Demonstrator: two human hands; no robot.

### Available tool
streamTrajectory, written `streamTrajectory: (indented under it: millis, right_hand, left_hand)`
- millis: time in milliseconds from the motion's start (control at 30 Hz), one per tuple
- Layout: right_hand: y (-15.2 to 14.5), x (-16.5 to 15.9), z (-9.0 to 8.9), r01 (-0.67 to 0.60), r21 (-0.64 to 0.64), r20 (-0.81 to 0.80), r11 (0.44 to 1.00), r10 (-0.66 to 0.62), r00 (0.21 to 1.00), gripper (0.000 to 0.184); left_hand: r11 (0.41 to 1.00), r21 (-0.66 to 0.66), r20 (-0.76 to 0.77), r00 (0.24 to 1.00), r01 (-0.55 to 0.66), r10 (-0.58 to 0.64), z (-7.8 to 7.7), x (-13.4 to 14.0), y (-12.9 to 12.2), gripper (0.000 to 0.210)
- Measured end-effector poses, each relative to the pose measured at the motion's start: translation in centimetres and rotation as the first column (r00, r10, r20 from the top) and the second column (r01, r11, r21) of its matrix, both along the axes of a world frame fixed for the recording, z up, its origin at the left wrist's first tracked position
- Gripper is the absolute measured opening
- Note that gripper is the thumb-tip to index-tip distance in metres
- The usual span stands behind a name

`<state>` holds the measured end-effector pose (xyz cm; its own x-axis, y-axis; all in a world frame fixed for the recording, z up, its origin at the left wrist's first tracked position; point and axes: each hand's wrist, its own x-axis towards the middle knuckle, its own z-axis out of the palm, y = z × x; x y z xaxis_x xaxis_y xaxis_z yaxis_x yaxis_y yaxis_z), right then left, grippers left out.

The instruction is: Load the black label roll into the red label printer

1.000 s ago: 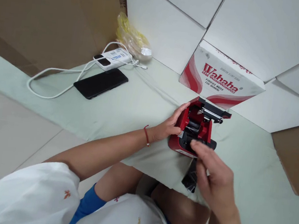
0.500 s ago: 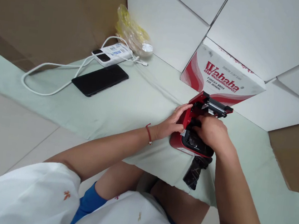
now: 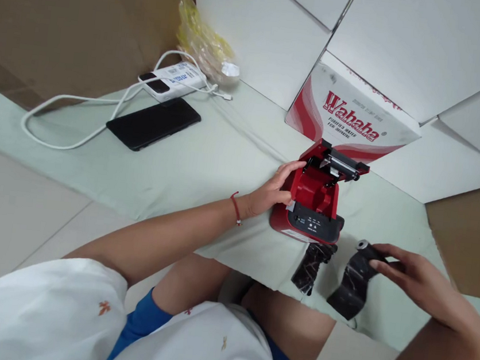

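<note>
A red and black label printer (image 3: 310, 225) stands on the cloth-covered table with its lid raised. Its red inner compartment shows, with no roll inside. My left hand (image 3: 274, 188) grips the printer's left side, fingers at the lid hinge and thumb lower down by the front. Off to the right of the printer, my right hand (image 3: 415, 275) pinches a small roll of black marbled labels (image 3: 356, 277), its loose strip hanging down. Another strip of black marbled labels (image 3: 312, 269) lies just in front of the printer at the table's near edge.
At the left lie a black phone (image 3: 155, 124), a white power bank (image 3: 175, 82) with a white cable, and a crumpled plastic bag (image 3: 211, 49). A Wahaha water carton (image 3: 352, 112) is behind the printer. Brown cardboard (image 3: 472, 235) borders the right.
My right hand has come out of the printer and moved right and toward me, carrying the label roll. The printer's compartment now shows. My left hand stays on its side.
</note>
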<state>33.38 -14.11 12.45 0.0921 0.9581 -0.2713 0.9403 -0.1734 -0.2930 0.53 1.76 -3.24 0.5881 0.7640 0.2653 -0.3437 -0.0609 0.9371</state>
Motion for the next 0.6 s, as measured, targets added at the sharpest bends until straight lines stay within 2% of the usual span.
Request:
streamTrajectory:
  millis: [67,100,167,233,300,367,433,467,533,600]
  right_hand:
    - [0.2,-0.2,-2.1,0.004,-0.113,-0.032,0.994,-0.008,0.999,0.055]
    - [0.3,-0.7,-3.1,0.013,-0.11,-0.03,0.994,-0.016,0.999,0.055]
    - [0.5,-2.2,-4.7,0.033,0.01,-0.004,0.999,-0.033,0.999,0.056]
    - [0.7,-4.1,-6.1,0.002,0.102,-0.022,0.995,0.0,1.0,0.05]
    - [0.8,-6.0,-7.1,-0.069,0.105,-0.023,0.992,0.072,0.997,0.039]
    - [0.8,-7.3,-7.5,-0.12,0.053,0.03,0.991,0.118,0.993,0.034]
    - [0.6,-7.8,-6.4,-0.158,-0.006,0.044,0.987,0.158,0.986,0.033]
    - [0.4,-7.7,-5.3,-0.193,-0.028,0.003,0.981,0.193,0.981,0.032]
    - [0.1,-6.9,-2.2,-0.283,-0.037,-0.138,0.958,0.276,0.951,0.031]
    - [0.2,-6.1,1.2,-0.326,0.018,-0.233,0.945,0.321,0.918,0.033]
  left_hand:
    - [1.0,0.009,0.008,1.0,-0.005,0.005,-0.1,0.0,0.1,0.094]
    - [1.0,0.013,0.015,1.0,-0.005,0.005,-0.2,0.0,0.1,0.094]
    - [1.0,0.012,0.029,1.0,-0.002,0.002,-0.2,0.0,0.1,0.094]
    - [1.0,0.0,0.047,0.999,0.004,-0.004,-0.2,0.1,0.1,0.095]
    - [1.0,-0.012,0.06,0.998,0.008,-0.007,-0.2,0.2,0.1,0.098]
    - [1.0,-0.022,0.055,0.998,0.002,-0.001,-0.1,0.2,0.1,0.099]
    - [1.0,-0.017,0.033,0.999,-0.006,0.006,0.1,0.1,0.0,0.099]
    - [1.0,-0.011,0.024,1.0,-0.007,0.007,0.1,0.1,0.0,0.098]
    - [1.0,0.002,0.019,1.0,-0.004,0.004,0.2,0.0,0.0,0.097]
    - [1.0,0.016,0.014,1.0,-0.001,0.001,0.3,0.0,0.0,0.098]
